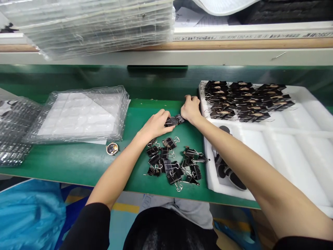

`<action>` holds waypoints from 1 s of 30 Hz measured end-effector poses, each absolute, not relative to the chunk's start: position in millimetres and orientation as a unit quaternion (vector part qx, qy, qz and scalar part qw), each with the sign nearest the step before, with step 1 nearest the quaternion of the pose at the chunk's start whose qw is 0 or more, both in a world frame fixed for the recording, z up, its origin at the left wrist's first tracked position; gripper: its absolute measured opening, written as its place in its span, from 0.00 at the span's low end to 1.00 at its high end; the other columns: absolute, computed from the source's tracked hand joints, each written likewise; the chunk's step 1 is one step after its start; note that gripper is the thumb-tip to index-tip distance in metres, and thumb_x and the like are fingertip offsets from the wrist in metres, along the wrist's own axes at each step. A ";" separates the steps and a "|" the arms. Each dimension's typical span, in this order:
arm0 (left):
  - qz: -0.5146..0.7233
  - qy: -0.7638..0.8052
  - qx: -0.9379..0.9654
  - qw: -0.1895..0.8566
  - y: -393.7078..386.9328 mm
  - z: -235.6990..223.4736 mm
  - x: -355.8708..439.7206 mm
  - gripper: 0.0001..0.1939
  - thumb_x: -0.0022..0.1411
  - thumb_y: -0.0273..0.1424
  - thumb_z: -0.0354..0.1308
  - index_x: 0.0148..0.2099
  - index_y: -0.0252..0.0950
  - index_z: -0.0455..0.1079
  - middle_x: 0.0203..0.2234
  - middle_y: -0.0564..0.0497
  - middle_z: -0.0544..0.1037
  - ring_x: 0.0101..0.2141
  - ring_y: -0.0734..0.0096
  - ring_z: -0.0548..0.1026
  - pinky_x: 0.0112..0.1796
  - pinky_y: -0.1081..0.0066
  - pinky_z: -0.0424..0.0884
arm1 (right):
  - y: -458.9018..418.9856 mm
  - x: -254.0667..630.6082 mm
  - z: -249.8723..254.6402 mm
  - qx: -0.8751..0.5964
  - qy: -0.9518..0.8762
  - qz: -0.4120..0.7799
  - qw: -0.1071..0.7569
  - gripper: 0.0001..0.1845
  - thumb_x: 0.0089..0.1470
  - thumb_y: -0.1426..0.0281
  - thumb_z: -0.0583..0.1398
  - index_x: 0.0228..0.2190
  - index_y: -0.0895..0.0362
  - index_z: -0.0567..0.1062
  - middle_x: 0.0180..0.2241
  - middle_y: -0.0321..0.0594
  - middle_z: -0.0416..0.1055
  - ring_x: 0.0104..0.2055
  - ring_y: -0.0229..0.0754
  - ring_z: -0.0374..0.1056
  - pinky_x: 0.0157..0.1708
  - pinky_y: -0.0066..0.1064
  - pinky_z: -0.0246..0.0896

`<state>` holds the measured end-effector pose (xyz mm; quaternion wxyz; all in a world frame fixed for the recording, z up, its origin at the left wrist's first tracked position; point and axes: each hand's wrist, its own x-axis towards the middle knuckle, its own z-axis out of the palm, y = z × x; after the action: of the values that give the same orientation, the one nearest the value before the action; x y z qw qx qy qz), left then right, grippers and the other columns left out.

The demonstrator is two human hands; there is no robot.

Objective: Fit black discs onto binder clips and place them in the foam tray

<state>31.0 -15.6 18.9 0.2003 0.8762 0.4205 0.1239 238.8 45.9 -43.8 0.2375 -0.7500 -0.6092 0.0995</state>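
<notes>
My left hand [156, 124] is closed around a flat black round piece [173, 121] above the green tabletop, its thumb along the near side. A black binder clip [179, 118] sits at the right edge of this piece, and another dark clip shows partly under my left fingers. Against that right-hand clip, my right hand [191, 109] is curled with its fingers bent; its fingertips are partly hidden. Just below both hands lies a loose pile of black binder clips [171, 166] with silver wire handles.
To the right, a white foam tray [283, 139] holds rows of clipped black pieces [244, 100] and loose black discs [236, 180]. Clear plastic trays [80, 114] are stacked at left, near a round gold-rimmed item [112, 148]. Overhead, more clear trays [104, 27] overhang the shelf edge [234, 57].
</notes>
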 end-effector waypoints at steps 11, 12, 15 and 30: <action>0.126 0.424 0.878 0.184 -16.1 14.4 35.2 0.14 0.67 0.39 0.62 0.48 0.37 0.66 0.45 0.45 0.73 0.43 0.58 0.75 0.41 0.62 0.70 | 46.0 239.4 -44.3 -0.750 -0.609 0.094 0.242 0.28 0.58 0.76 0.49 0.59 0.68 0.66 0.56 0.66 0.60 0.62 0.69 0.55 0.61 0.67 0.52; 0.125 0.424 0.878 0.183 -16.2 14.4 35.4 0.14 0.67 0.39 0.62 0.48 0.37 0.66 0.45 0.45 0.73 0.43 0.58 0.75 0.41 0.62 0.70 | 45.4 238.8 -43.9 -0.749 -0.608 0.094 0.245 0.27 0.58 0.76 0.50 0.59 0.67 0.66 0.56 0.66 0.60 0.62 0.69 0.55 0.61 0.67 0.52; 0.121 0.424 0.879 0.180 -16.9 14.1 35.6 0.14 0.67 0.40 0.61 0.49 0.37 0.66 0.46 0.45 0.73 0.44 0.57 0.75 0.42 0.62 0.71 | 43.0 235.7 -41.5 -0.748 -0.604 0.093 0.261 0.27 0.59 0.75 0.50 0.58 0.66 0.67 0.56 0.66 0.62 0.62 0.69 0.56 0.61 0.68 0.51; 0.250 0.374 0.802 0.394 -20.0 36.9 8.2 0.20 0.70 0.47 0.54 0.49 0.37 0.75 0.40 0.49 0.81 0.38 0.67 0.78 0.40 0.68 0.73 | -33.7 262.9 62.9 -0.429 -0.741 0.420 0.301 0.29 0.48 0.51 0.70 0.46 0.55 0.78 0.49 0.46 0.78 0.47 0.49 0.76 0.50 0.40 0.73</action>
<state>8.2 -20.0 36.9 0.3937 0.8017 0.3737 0.2503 262.9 -33.7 62.9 0.3010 -0.4290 -0.7410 0.4199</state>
